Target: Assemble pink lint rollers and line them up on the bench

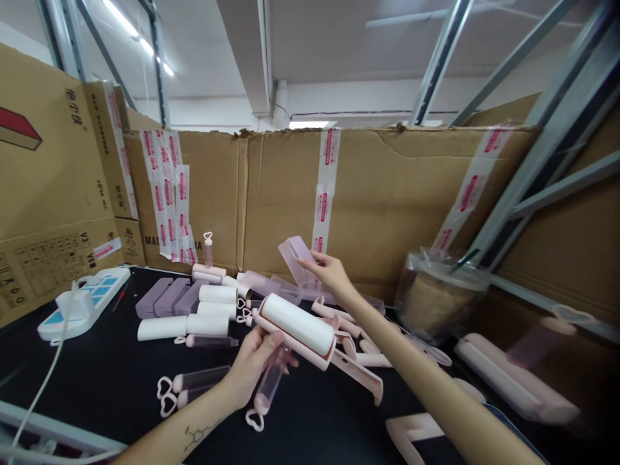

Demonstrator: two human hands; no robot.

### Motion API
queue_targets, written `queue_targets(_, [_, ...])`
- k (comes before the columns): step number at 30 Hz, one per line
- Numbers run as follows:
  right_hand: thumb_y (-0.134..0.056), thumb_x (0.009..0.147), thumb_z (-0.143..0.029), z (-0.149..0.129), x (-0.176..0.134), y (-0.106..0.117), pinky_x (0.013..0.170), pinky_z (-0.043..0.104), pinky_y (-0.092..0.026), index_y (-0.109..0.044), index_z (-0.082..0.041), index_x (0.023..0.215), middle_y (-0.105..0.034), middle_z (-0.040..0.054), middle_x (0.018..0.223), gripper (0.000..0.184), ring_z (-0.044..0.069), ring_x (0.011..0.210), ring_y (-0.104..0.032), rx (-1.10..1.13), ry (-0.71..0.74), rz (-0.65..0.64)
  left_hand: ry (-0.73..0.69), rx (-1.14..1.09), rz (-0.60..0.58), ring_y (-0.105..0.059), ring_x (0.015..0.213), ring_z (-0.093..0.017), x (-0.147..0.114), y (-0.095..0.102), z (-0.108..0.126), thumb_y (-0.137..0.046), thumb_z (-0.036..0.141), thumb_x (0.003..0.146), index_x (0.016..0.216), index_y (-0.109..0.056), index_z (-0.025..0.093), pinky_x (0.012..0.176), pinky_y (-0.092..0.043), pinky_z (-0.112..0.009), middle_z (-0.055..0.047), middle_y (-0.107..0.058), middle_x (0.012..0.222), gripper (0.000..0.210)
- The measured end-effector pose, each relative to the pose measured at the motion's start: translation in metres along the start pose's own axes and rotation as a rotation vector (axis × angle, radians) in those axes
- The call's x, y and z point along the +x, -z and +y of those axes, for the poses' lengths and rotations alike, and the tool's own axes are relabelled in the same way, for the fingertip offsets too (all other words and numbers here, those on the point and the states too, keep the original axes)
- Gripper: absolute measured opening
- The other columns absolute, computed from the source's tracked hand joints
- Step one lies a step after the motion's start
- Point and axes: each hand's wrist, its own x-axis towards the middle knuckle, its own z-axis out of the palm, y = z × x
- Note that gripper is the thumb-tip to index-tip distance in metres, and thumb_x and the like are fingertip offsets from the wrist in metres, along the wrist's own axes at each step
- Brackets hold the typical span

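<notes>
My left hand (252,365) is closed around a pink lint roller (334,352) fitted with a white paper roll (298,326). Below its fingers hangs a clear handle (269,386) with a heart-shaped loop; whether it joins the roller I cannot tell. Farther back, my right hand (329,271) grips a translucent purple cover (294,255) by its right side, above more such covers. Pink curved plastic parts (361,378) lie right of the roller. Two heart-loop handles (198,381) lie to the left of my left hand.
White paper rolls (184,327) and purple covers (167,298) sit at the left back. A power strip (87,303) with a cable lies far left. Cardboard walls (387,194) enclose the black table. At right stand a plastic-wrapped tub (436,297) and a pink roller (513,374).
</notes>
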Motion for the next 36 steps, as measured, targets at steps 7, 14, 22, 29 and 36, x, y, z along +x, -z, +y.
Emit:
queue_targets(7, [-0.069, 0.070, -0.042, -0.054, -0.089, 0.039, 0.085, 0.037, -0.048, -0.049, -0.024, 0.120, -0.062, 0.0065, 0.110, 0.057, 0.023, 0.099, -0.060, 0.074, 0.136, -0.300, -0.021, 0.019, -0.006, -0.060, 0.058, -0.012, 0.002, 0.000, -0.008, -0.066, 0.045, 0.073, 0.095, -0.049, 0.015, 0.051, -0.038, -0.021, 0.000, -0.059, 0.073, 0.041])
queue_targets(14, [-0.059, 0.079, -0.041, -0.059, -0.127, 0.034, 0.094, 0.038, -0.040, -0.045, -0.029, 0.125, -0.052, 0.0058, 0.122, 0.049, 0.024, 0.113, -0.050, -0.147, 0.223, -0.175, -0.036, 0.073, -0.036, -0.059, 0.058, -0.010, -0.001, 0.001, -0.008, -0.064, 0.042, 0.076, 0.098, -0.047, 0.015, 0.052, -0.038, -0.022, -0.001, -0.059, 0.076, 0.038])
queue_targets(22, [-0.057, 0.080, -0.043, -0.057, -0.129, 0.030, 0.093, 0.039, -0.041, -0.044, -0.028, 0.126, -0.053, 0.0061, 0.122, 0.050, 0.024, 0.111, -0.051, -0.175, 0.214, -0.259, -0.049, 0.081, -0.022, -0.058, 0.058, -0.011, -0.002, 0.000, -0.007, -0.064, 0.044, 0.075, 0.096, -0.048, 0.015, 0.053, -0.039, -0.023, 0.000, -0.059, 0.074, 0.040])
queue_targets(29, [-0.053, 0.084, -0.039, -0.060, -0.138, 0.020, 0.092, 0.040, -0.042, -0.043, -0.025, 0.127, -0.055, 0.0084, 0.120, 0.047, 0.025, 0.110, -0.052, -0.211, 0.256, -0.259, -0.096, 0.037, 0.004, -0.055, 0.051, -0.009, 0.001, 0.003, -0.009, -0.069, 0.041, 0.072, 0.104, -0.040, 0.019, 0.049, -0.042, -0.021, 0.006, -0.056, 0.065, 0.048])
queue_targets(36, [-0.050, 0.086, -0.038, -0.063, -0.146, 0.021, 0.090, 0.039, -0.044, -0.038, -0.025, 0.131, -0.054, 0.0092, 0.120, 0.049, 0.024, 0.108, -0.052, -0.246, 0.254, -0.271, -0.072, 0.018, -0.023, -0.055, 0.050, -0.008, 0.000, 0.002, -0.004, -0.070, 0.037, 0.071, 0.097, -0.042, 0.019, 0.045, -0.041, -0.020, 0.005, -0.057, 0.070, 0.042])
